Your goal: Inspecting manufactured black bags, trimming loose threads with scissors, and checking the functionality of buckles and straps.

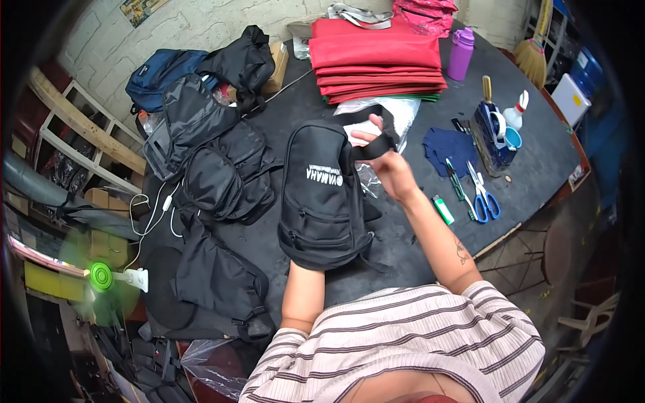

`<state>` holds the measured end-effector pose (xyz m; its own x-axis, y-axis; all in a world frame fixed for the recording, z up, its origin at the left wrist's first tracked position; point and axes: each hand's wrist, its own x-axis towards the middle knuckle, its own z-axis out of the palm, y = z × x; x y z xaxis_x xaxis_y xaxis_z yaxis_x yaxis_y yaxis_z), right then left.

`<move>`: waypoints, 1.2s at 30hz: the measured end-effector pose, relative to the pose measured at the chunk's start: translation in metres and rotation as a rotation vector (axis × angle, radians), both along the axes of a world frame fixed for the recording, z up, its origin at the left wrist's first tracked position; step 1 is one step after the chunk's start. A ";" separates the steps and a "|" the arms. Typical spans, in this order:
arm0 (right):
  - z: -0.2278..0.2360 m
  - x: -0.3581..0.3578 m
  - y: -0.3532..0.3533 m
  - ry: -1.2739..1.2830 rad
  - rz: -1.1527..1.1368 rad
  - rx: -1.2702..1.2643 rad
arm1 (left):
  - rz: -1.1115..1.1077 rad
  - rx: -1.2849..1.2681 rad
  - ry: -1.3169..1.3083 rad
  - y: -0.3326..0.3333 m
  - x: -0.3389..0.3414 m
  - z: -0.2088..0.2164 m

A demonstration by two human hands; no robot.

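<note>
A small black sling backpack [319,195] with a white print and a zipped front pocket is held over the dark table, in front of me. My left forearm runs in behind its lower end, and the bag hides that hand and its fingers. At the bag's upper right, my right hand [388,168] grips a black webbing strap [376,146], which loops across its fingers. Clear plastic wrap [403,114] lies just beyond that hand. Below it on the table is a green lighter [443,209].
Several black bags [225,174] crowd the left side; a green fan [101,275] spins beside them. Folded red fabric [376,57] is stacked at the back, near a purple bottle [461,54]. Blue-handled scissors [485,205], navy cloth [447,149] and a tool holder [494,138] sit right.
</note>
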<state>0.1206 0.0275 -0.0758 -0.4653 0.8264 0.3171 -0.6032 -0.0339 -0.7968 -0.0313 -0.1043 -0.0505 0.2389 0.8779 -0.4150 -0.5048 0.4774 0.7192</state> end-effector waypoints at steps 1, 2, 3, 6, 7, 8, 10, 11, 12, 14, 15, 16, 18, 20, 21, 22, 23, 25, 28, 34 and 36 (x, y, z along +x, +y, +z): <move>0.010 0.001 0.004 0.251 0.215 -0.104 | 0.002 0.006 -0.005 -0.010 0.004 -0.005; 0.021 0.004 0.005 0.254 0.201 -0.190 | 0.005 0.012 -0.010 -0.006 0.006 -0.007; 0.022 0.004 0.012 0.269 0.227 -0.153 | 0.006 0.018 -0.014 -0.006 0.003 -0.008; 0.014 0.023 0.039 0.492 0.357 -0.477 | -0.006 0.034 -0.030 -0.004 0.004 -0.011; 0.025 0.025 0.038 0.514 0.242 -0.534 | 0.000 0.036 -0.034 -0.009 -0.001 -0.013; 0.018 0.029 0.052 0.532 0.277 -0.568 | 0.006 0.038 -0.038 -0.008 -0.003 -0.012; -0.001 0.032 0.074 0.567 0.278 -0.684 | -0.012 0.051 -0.052 -0.007 0.000 -0.016; -0.012 0.033 0.084 0.588 0.272 -0.765 | -0.019 0.059 -0.058 -0.006 0.004 -0.017; -0.011 0.026 0.087 0.642 0.328 -1.020 | -0.017 0.067 -0.063 0.001 0.004 -0.016; -0.016 0.016 0.080 0.735 0.508 -1.297 | -0.015 0.084 -0.072 0.002 0.012 -0.021; -0.026 0.001 0.072 0.613 0.366 -1.226 | -0.010 0.092 -0.075 0.003 0.012 -0.022; -0.013 -0.009 0.046 0.517 0.502 -1.160 | 0.003 0.096 -0.080 -0.014 0.014 -0.030; -0.015 -0.017 0.024 0.471 0.581 -1.165 | 0.007 0.104 -0.096 -0.016 0.011 -0.036; -0.018 -0.004 0.037 0.686 0.363 -1.199 | 0.009 0.114 -0.109 -0.009 -0.002 -0.028; -0.030 0.004 0.049 0.694 0.317 -1.153 | 0.017 0.121 -0.116 -0.005 -0.001 -0.027; -0.031 0.006 0.052 0.711 0.340 -1.191 | 0.029 0.125 -0.120 -0.007 -0.001 -0.029; -0.034 0.005 0.051 0.683 0.306 -1.210 | 0.041 0.129 -0.124 -0.006 0.001 -0.031; -0.044 0.002 0.052 0.627 0.276 -1.154 | 0.052 0.148 -0.134 -0.018 0.006 -0.037; -0.047 -0.007 0.041 0.590 0.401 -1.181 | 0.078 0.170 -0.146 -0.023 0.003 -0.043; -0.031 0.003 0.016 0.427 0.188 -0.958 | 0.130 0.206 -0.166 -0.022 -0.032 -0.039; -0.019 0.020 0.014 0.177 0.257 -0.586 | 0.154 0.223 -0.165 -0.035 -0.037 -0.040</move>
<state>0.1406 0.0414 -0.0947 -0.6525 0.7553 -0.0613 -0.6385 -0.5916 -0.4923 -0.0682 -0.1392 -0.0909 0.1444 0.9739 -0.1752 -0.6775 0.2263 0.6998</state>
